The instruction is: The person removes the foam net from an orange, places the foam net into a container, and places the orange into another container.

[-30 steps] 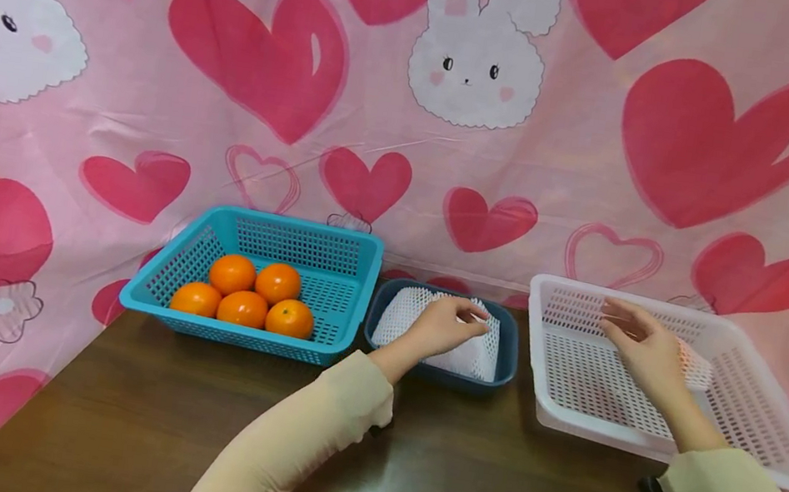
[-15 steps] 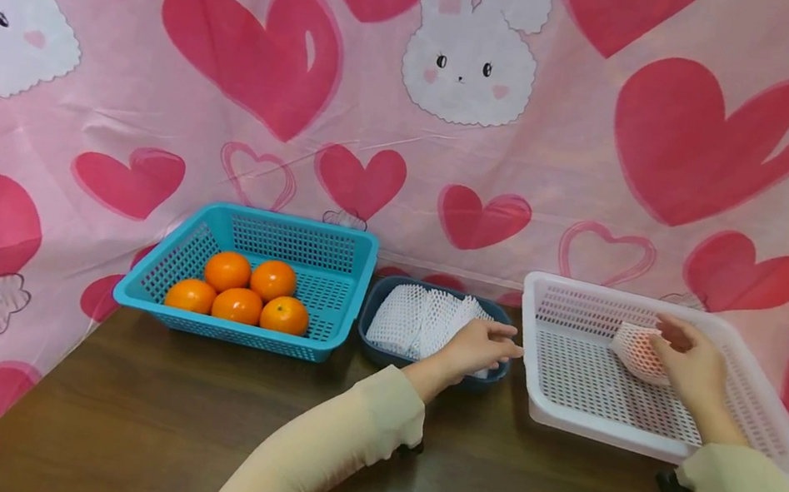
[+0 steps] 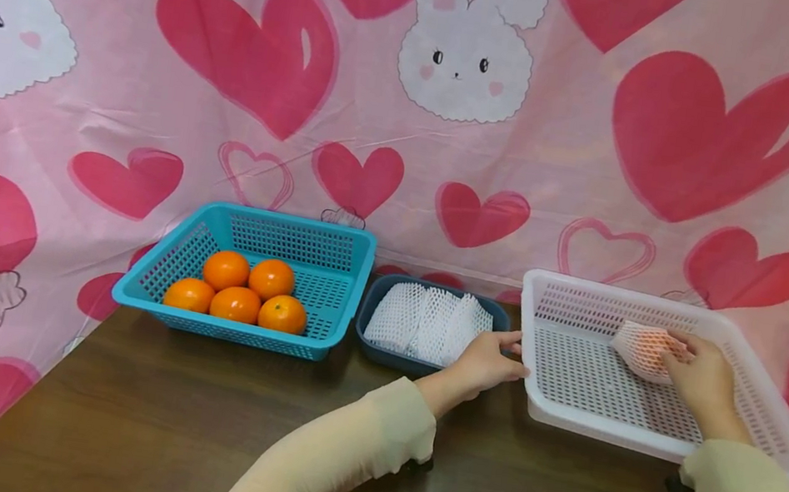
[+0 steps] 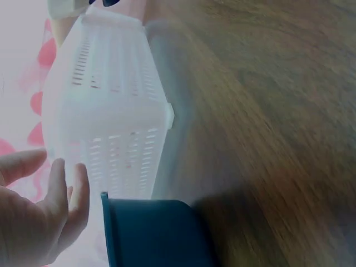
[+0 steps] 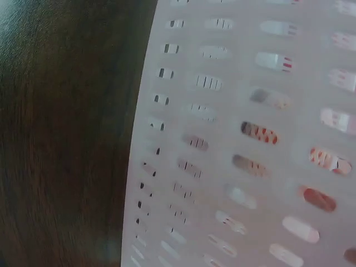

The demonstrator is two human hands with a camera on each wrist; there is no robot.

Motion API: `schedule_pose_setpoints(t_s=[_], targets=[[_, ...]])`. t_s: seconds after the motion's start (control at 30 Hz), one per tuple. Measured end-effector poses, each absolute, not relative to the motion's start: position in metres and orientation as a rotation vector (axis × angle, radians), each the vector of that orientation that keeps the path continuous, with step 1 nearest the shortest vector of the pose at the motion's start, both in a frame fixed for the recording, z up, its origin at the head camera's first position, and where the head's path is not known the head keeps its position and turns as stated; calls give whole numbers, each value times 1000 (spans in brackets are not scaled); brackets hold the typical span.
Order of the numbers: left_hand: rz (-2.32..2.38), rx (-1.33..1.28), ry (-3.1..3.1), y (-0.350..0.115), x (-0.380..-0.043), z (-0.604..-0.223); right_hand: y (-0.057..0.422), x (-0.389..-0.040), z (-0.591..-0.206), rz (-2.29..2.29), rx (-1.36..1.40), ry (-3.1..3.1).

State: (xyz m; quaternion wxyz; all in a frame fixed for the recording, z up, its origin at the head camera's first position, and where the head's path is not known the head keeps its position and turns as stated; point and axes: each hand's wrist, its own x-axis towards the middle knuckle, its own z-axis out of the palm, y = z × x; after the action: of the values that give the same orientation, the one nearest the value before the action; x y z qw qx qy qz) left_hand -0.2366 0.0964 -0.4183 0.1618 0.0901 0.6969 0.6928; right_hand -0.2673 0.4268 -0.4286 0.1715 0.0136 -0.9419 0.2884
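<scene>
My right hand [image 3: 706,386] grips the right side of an orange wrapped in a white foam net sleeve [image 3: 641,348], inside the white perforated basket [image 3: 611,430]. At that basket's left rim is my left hand [image 3: 485,365], its extended fingers right against the edge. The left wrist view shows the same hand [image 4: 33,217] with loosely extended fingers beside the white basket [image 4: 111,114] and above the dark blue tray [image 4: 161,233]. Only the basket's slotted wall [image 5: 222,94], with orange colour showing through some holes, fills the right wrist view; the right hand is hidden there.
Several foam net sleeves [image 3: 395,318] lie in the dark blue tray [image 3: 394,357] between the two baskets. On the left, a teal basket [image 3: 173,314] holds several bare oranges [image 3: 235,303]. All stand on a brown wooden table [image 3: 188,419] before a pink heart-patterned cloth [image 3: 377,101].
My left hand has moved right, from over the dark blue tray to the white basket's left rim. My right hand has gone right and down onto the wrapped orange.
</scene>
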Motion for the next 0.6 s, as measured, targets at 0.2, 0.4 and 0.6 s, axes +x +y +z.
schedule_pose_setpoints(t_s=[0.2,0.4,0.6], targets=[[1986,269,2016,101,-233,-422,433,-269,-436,720,137,-2763],[1855,309,2199,104,-233,-423,436,-265,-436,671,124,-2853],[1838,304,2225,103,-236,-422,437,-265,-434,639,96,-2884]])
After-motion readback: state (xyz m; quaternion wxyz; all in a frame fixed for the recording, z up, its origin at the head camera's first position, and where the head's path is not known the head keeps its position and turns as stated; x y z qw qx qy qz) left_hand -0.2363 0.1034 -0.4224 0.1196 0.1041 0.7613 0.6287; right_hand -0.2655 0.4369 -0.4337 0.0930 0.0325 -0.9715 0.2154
